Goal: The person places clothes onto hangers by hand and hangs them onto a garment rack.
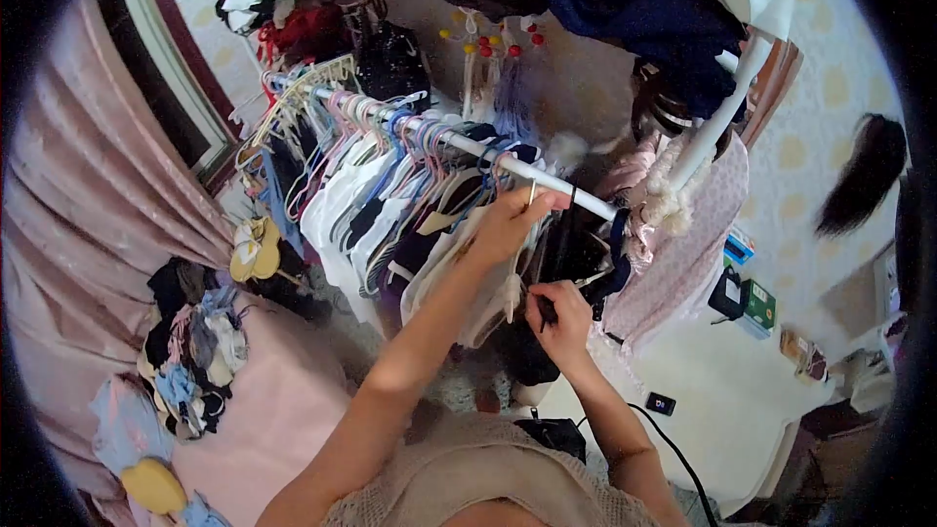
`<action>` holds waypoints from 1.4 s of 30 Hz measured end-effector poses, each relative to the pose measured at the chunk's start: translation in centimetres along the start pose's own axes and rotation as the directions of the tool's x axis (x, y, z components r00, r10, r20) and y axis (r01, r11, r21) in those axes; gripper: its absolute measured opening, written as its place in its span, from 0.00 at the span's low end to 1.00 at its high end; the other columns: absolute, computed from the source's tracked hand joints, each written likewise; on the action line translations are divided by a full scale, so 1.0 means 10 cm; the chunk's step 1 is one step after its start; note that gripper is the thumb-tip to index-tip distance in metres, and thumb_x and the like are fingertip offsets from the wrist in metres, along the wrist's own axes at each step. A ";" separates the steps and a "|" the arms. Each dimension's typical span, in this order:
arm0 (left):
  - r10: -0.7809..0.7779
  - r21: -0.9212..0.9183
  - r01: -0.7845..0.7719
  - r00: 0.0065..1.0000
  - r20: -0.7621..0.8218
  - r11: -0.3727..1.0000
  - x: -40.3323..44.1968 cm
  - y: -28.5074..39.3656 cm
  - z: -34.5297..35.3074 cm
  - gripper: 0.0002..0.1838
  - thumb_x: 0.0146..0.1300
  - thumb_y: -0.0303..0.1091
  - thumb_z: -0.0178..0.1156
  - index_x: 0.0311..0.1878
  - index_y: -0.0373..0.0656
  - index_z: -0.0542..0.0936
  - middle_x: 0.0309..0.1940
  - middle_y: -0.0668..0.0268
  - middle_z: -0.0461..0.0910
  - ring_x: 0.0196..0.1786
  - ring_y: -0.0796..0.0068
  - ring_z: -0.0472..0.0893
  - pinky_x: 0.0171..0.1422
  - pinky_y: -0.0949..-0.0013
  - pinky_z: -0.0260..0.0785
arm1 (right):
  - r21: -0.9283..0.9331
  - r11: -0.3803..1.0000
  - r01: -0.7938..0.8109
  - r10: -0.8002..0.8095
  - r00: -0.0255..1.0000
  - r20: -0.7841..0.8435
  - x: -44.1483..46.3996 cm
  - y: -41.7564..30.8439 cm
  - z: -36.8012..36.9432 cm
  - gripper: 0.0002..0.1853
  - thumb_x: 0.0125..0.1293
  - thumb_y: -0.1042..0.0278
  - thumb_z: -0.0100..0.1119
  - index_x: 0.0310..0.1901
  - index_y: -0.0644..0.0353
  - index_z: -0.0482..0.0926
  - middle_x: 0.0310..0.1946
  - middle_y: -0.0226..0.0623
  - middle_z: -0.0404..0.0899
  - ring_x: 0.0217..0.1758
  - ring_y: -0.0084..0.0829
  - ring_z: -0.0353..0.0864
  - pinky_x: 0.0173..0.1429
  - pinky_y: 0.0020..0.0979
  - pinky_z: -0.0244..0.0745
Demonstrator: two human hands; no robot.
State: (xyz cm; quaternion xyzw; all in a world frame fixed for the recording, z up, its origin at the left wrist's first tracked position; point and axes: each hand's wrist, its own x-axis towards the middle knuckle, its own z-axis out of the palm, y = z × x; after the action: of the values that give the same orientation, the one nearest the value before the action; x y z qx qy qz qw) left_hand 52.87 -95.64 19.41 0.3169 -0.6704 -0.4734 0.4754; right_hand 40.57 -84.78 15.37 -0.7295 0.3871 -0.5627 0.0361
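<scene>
My left hand (509, 224) is raised to the white clothes rail (468, 143), closed on a clothes hanger whose pale hook (532, 192) stands up by the thumb. Lower and to the right, my right hand (563, 320) has its fingers curled in; a small dark piece shows at them, too little to name. A light beige garment (475, 317) hangs just left of that hand. Black clothing (581, 244) hangs behind and between my hands. Left along the rail, several garments (376, 220) crowd together on coloured hangers.
A pink-covered surface (283, 400) on the left bears a pile of clothes (195, 342). At the right, a white tabletop (703, 390) holds a small black device (661, 403) and a green box (757, 304). A black cable (683, 454) runs near my right forearm.
</scene>
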 end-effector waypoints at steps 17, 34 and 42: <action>0.167 -0.573 0.265 0.789 0.591 0.776 -0.65 0.42 -0.97 0.26 0.73 0.44 0.36 0.30 0.37 0.77 0.31 0.61 0.78 0.43 0.67 0.76 0.72 0.63 0.47 | -0.351 0.922 0.161 -0.153 0.987 0.051 -0.08 -1.62 1.28 0.17 0.45 0.66 0.72 0.37 0.60 0.79 0.26 0.30 0.79 0.23 0.27 0.74 0.25 0.26 0.66; -0.288 0.050 0.324 0.746 0.601 0.945 -1.62 0.92 -3.32 0.22 0.71 0.41 0.47 0.23 0.40 0.77 0.20 0.71 0.75 0.25 0.83 0.71 0.35 0.77 0.65 | -0.060 0.925 0.375 -0.323 0.860 0.395 0.28 -2.48 2.44 0.17 0.51 0.68 0.65 0.45 0.59 0.78 0.39 0.32 0.79 0.31 0.26 0.78 0.35 0.25 0.75; -0.218 0.065 0.208 0.935 0.281 0.976 -2.18 1.13 -4.24 0.23 0.70 0.39 0.47 0.20 0.39 0.76 0.17 0.70 0.74 0.22 0.85 0.67 0.45 0.78 0.67 | -0.092 0.987 0.129 -0.094 0.944 0.317 0.81 -1.58 2.74 0.13 0.54 0.73 0.63 0.42 0.62 0.77 0.36 0.40 0.78 0.39 0.41 0.79 0.42 0.35 0.76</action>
State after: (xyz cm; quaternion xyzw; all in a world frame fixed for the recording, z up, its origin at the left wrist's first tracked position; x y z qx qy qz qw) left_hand 100.42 -86.72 26.85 0.3238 -0.7020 -0.5513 0.3136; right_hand 72.65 -89.12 19.58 -0.8309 0.3655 -0.4190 0.0239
